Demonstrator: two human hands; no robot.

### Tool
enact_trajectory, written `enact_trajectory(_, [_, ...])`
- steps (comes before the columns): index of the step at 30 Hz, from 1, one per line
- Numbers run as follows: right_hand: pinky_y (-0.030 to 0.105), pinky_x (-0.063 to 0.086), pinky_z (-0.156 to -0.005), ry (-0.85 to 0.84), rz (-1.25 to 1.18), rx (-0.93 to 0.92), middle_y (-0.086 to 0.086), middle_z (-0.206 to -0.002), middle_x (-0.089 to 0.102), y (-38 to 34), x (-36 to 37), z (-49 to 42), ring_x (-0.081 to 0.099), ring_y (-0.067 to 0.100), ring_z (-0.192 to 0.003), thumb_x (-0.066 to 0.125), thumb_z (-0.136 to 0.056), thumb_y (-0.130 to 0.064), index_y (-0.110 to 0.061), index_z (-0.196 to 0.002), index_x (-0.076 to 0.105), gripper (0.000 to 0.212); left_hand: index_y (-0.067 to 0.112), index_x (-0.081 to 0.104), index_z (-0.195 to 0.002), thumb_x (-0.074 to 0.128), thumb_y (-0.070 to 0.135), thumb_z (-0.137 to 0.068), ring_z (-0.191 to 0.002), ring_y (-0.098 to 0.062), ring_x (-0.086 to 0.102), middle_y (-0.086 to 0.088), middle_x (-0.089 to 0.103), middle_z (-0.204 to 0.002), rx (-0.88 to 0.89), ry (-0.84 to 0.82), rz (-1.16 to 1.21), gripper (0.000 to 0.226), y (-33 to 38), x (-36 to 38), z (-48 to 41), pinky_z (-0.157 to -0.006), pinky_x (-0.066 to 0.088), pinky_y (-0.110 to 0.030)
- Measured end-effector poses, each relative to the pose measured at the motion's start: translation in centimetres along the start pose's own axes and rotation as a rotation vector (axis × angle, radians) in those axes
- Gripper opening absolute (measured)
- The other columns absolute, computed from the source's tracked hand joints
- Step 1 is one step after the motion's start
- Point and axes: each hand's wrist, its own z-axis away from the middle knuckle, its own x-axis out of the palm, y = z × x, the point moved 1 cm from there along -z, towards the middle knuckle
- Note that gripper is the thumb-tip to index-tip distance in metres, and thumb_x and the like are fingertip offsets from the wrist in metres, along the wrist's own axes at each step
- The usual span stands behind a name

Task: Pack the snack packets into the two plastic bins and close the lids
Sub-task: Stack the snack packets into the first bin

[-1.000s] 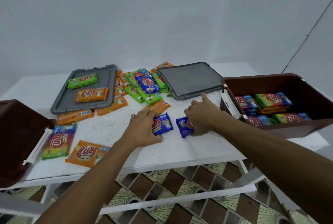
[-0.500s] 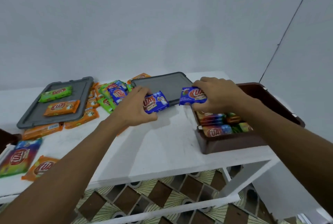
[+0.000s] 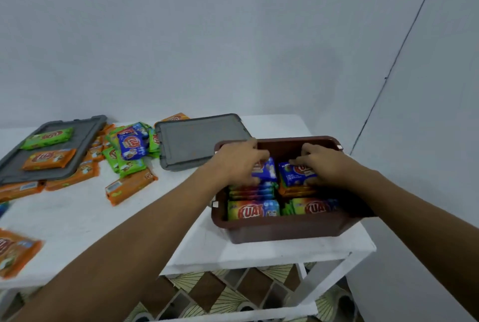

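1. The brown bin [image 3: 285,231] stands open at the 3 o'clock end of the white table [image 3: 108,220], near its front corner.
2. The left hand [image 3: 237,163] reaches into the bin's 11 o'clock part. Its fingers are curled round a blue packet [image 3: 267,172], held on top of a stack of packets.
3. The right hand [image 3: 328,166] is at the bin's 1 o'clock part, fingers curled round a second blue packet [image 3: 295,176] that sits on an orange stack.
4. The two blue packets lie side by side, close together.
5. Along the bin's 6 o'clock wall, two rainbow packets [image 3: 252,210] lie next to each other.
6. A grey lid [image 3: 199,140] lies flat at the bin's 10 o'clock. Whether it touches the rim cannot be told.
7. A second grey lid [image 3: 80,140], towards the table's 10 o'clock, carries a green packet [image 3: 46,137] and an orange packet [image 3: 49,158].
8. A loose heap of packets [image 3: 127,150] lies between the lids, and more orange ones lie towards 8 o'clock.
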Motion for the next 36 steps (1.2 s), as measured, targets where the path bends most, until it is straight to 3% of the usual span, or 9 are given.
enact_trajectory(7, [0.038,0.051,-0.086,0.021,-0.036,-0.066,-0.004,-0.123,0.055,1.0,0.3,-0.9,0.055,0.019,-0.108,0.073,-0.079,-0.043,-0.031,-0.127,0.046,0.056,0.02,0.065,-0.115,0.073,0.047,-0.077,-0.117,-0.023,0.038,-0.002,0.045,-0.126,0.012,0.018,-0.248,0.047,0.7,1.5,-0.2,-0.08,0.037,-0.036])
enact_trajectory(10, [0.034,0.051,-0.084,0.007,-0.053,-0.068,-0.003,-0.123,0.054,1.0,0.6,-1.1,0.055,0.018,-0.106,0.075,-0.078,-0.043,-0.033,-0.126,0.042,0.058,0.019,0.054,-0.124,0.073,0.04,-0.08,-0.108,-0.023,0.05,-0.001,0.048,-0.118,-0.04,-0.051,-0.162,0.053,0.7,1.8,-0.3,-0.064,0.036,-0.036])
enact_trajectory(14, [0.032,0.051,-0.083,0.031,-0.057,-0.054,-0.002,-0.127,0.053,0.9,0.9,-1.2,0.056,0.019,-0.108,0.075,-0.079,-0.042,-0.034,-0.129,0.037,0.063,0.022,0.046,-0.132,0.072,0.038,-0.082,-0.106,-0.023,0.053,-0.001,0.048,-0.12,-0.052,-0.061,-0.129,0.059,0.5,2.0,-0.3,-0.063,0.038,-0.037])
enact_trajectory(18, [0.033,0.051,-0.081,0.048,-0.02,-0.051,-0.003,-0.129,0.053,0.9,1.1,-0.9,0.057,0.019,-0.109,0.072,-0.079,-0.049,-0.034,-0.132,0.037,0.065,0.024,0.058,-0.118,0.07,0.053,-0.079,-0.099,-0.022,0.058,0.003,0.054,-0.115,-0.078,-0.075,-0.092,0.05,0.3,1.8,-0.1,-0.073,0.05,-0.041])
enact_trajectory(22, [0.031,0.046,-0.077,0.023,0.001,-0.042,-0.007,-0.126,0.056,0.7,0.2,-1.0,0.057,0.017,-0.109,0.063,-0.079,-0.064,-0.033,-0.132,0.046,0.064,0.026,0.067,-0.111,0.057,0.063,-0.084,-0.1,-0.015,0.06,0.006,0.065,-0.114,-0.044,-0.129,0.121,0.046,-1.7,1.1,1.1,-0.087,0.05,-0.041])
enact_trajectory(25, [0.032,0.05,-0.074,0.095,-0.006,-0.087,-0.01,-0.106,0.062,-0.6,-1.2,-1.7,0.059,0.014,-0.096,0.057,-0.086,-0.056,-0.034,-0.12,0.059,0.041,0.019,0.068,-0.108,0.058,0.045,-0.092,-0.1,-0.014,0.059,0.002,0.067,-0.111,-0.057,0.051,0.336,0.032,-3.8,0.9,3.7,-0.087,0.05,-0.041])
enact_trajectory(28, [0.032,0.05,-0.068,0.201,-0.086,-0.132,-0.013,-0.089,0.063,-3.4,-2.3,-3.1,0.058,0.011,-0.083,0.054,-0.093,-0.042,-0.031,-0.111,0.062,0.023,0.014,0.066,-0.12,0.059,0.03,-0.095,-0.117,-0.015,0.054,-0.002,0.06,-0.13,-0.122,0.211,0.404,0.031,-6.2,1.2,6.8,-0.099,0.045,-0.032])
enact_trajectory(31, [0.033,0.05,-0.068,0.287,-0.151,-0.174,-0.012,-0.086,0.067,-6.6,-3.4,-5.0,0.059,0.013,-0.083,0.053,-0.094,-0.036,-0.03,-0.106,0.064,0.017,0.015,0.064,-0.123,0.061,0.024,-0.094,-0.118,-0.014,0.052,-0.001,0.057,-0.131,-0.176,0.248,0.354,0.031,-9.1,2.0,10.0,-0.097,0.042,-0.025])
enact_trajectory(36, [0.031,0.047,-0.067,0.321,-0.246,-0.238,-0.014,-0.08,0.066,-12.8,-6.0,-9.4,0.059,0.011,-0.08,0.054,-0.092,-0.03,-0.031,-0.101,0.064,0.013,0.024,0.065,-0.116,0.066,0.029,-0.089,-0.109,-0.013,0.056,0.005,0.062,-0.121,-0.391,0.209,0.344,0.028,-16.6,4.5,15.1,-0.087,0.051,-0.033])
